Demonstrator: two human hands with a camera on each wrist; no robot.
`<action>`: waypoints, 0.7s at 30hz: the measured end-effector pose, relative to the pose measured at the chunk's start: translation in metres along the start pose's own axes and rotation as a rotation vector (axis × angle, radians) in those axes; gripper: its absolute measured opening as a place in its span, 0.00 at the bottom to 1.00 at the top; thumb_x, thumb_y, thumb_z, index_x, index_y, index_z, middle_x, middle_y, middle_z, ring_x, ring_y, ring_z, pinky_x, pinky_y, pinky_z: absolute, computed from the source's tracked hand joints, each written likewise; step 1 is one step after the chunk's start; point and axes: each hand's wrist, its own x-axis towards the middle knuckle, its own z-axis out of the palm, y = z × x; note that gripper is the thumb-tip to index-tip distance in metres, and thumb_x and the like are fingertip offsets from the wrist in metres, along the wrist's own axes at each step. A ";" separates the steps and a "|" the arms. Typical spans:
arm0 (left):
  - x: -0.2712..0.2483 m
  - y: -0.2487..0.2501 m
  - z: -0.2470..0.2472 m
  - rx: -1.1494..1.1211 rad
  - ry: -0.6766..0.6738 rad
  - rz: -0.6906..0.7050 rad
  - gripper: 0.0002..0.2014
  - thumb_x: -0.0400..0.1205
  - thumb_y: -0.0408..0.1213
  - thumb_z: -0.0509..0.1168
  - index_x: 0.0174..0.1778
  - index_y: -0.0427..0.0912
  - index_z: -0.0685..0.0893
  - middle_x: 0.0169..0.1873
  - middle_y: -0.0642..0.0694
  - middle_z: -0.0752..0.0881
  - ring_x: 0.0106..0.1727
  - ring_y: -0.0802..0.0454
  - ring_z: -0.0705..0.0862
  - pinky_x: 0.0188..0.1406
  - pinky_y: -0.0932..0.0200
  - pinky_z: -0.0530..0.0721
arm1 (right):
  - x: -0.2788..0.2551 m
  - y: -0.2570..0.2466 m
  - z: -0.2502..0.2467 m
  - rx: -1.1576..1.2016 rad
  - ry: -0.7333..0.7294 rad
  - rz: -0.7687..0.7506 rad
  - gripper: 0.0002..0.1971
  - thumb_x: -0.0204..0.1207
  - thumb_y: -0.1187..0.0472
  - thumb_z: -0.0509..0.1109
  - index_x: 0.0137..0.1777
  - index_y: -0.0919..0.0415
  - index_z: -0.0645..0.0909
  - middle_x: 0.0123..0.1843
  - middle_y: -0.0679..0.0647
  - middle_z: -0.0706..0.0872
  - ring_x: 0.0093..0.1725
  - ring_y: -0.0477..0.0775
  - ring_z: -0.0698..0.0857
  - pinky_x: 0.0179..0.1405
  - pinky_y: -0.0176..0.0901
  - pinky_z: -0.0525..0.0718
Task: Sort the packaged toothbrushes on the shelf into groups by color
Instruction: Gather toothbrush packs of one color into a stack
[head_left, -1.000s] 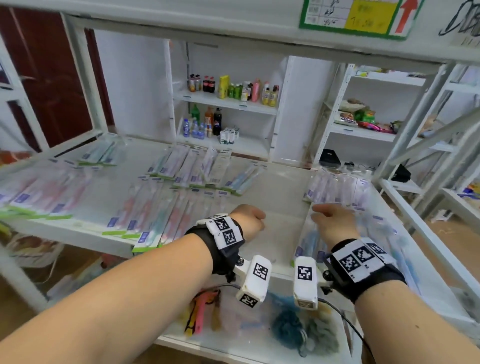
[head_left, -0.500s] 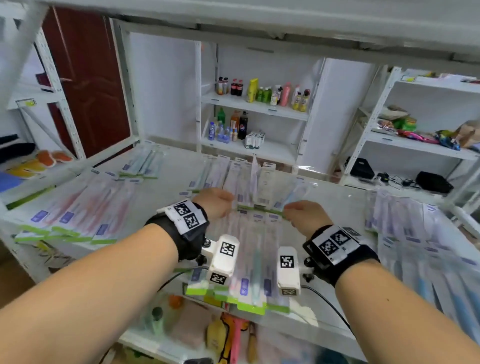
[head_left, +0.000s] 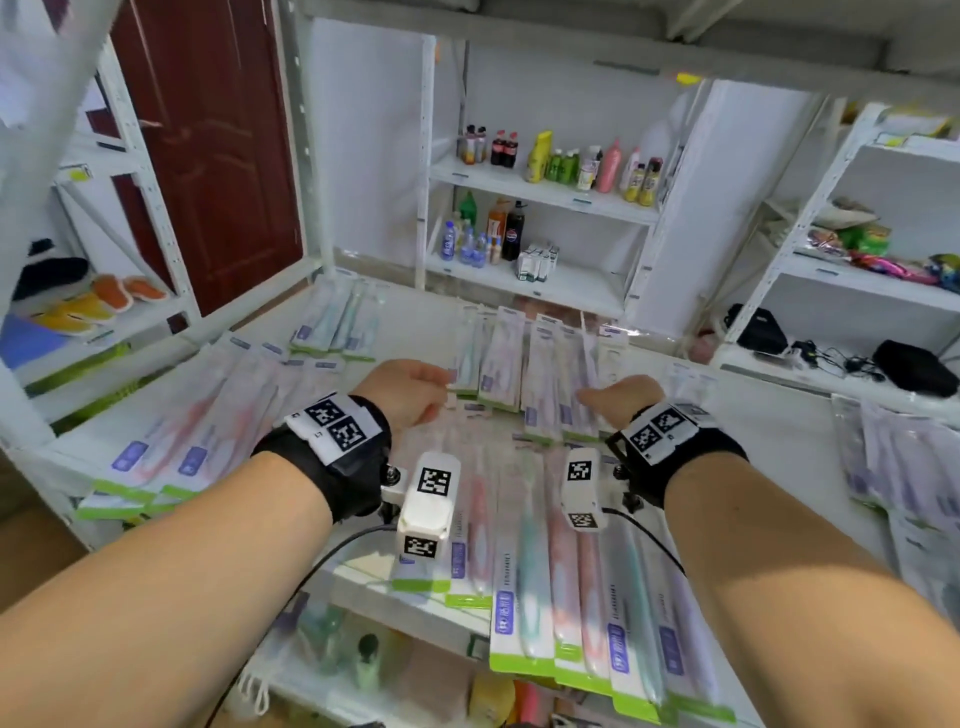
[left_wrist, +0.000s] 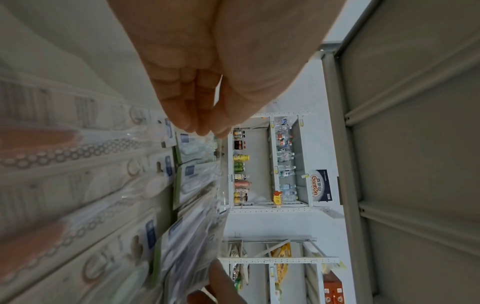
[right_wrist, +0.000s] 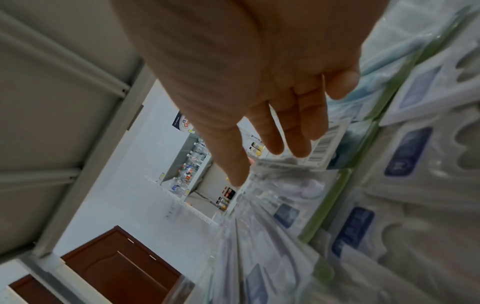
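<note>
Packaged toothbrushes lie in groups on the white shelf (head_left: 769, 415). A pink group (head_left: 182, 447) is at the left and a small pale green group (head_left: 337, 327) at the back left. A mixed front row (head_left: 545, 571) hangs over the near edge, and a mixed back row (head_left: 519, 364) lies behind it. My left hand (head_left: 441, 387) is at that back row's left end, its fingertips (left_wrist: 189, 123) drawn together over a green-edged packet (left_wrist: 197, 148) with nothing seen between them. My right hand (head_left: 592, 395) hovers over the row's right part, its fingers (right_wrist: 298, 144) straight above a barcode-side packet (right_wrist: 324, 139).
More packets (head_left: 909, 467) lie at the shelf's right end. An upper shelf board (left_wrist: 415, 144) hangs close above the hands. Behind stand shelves of bottles (head_left: 545, 161) and a dark red door (head_left: 208, 156). A lower shelf (head_left: 363, 665) holds mixed goods.
Both hands have moved left from the shelf's right part to the mixed back row in the middle. The view has swung left with them. Neither hand has picked anything up.
</note>
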 end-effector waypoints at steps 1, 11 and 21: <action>0.001 -0.001 -0.001 -0.031 0.000 -0.002 0.12 0.78 0.20 0.62 0.38 0.42 0.84 0.34 0.42 0.83 0.34 0.50 0.78 0.44 0.58 0.82 | 0.005 0.000 0.003 -0.028 -0.004 0.010 0.39 0.70 0.42 0.73 0.70 0.72 0.74 0.67 0.65 0.81 0.61 0.62 0.83 0.42 0.40 0.75; 0.009 -0.005 0.013 -0.077 -0.079 -0.006 0.11 0.78 0.19 0.60 0.42 0.38 0.84 0.37 0.43 0.83 0.36 0.52 0.80 0.43 0.61 0.82 | 0.019 0.009 0.007 -0.120 -0.010 0.026 0.13 0.77 0.61 0.66 0.56 0.71 0.81 0.52 0.61 0.83 0.49 0.56 0.82 0.36 0.38 0.79; 0.012 0.023 0.077 0.256 -0.188 -0.021 0.12 0.80 0.26 0.61 0.33 0.44 0.76 0.34 0.47 0.78 0.45 0.47 0.80 0.53 0.55 0.84 | -0.033 0.034 -0.041 0.720 0.043 0.038 0.06 0.76 0.68 0.59 0.40 0.65 0.75 0.31 0.58 0.84 0.24 0.52 0.79 0.21 0.38 0.71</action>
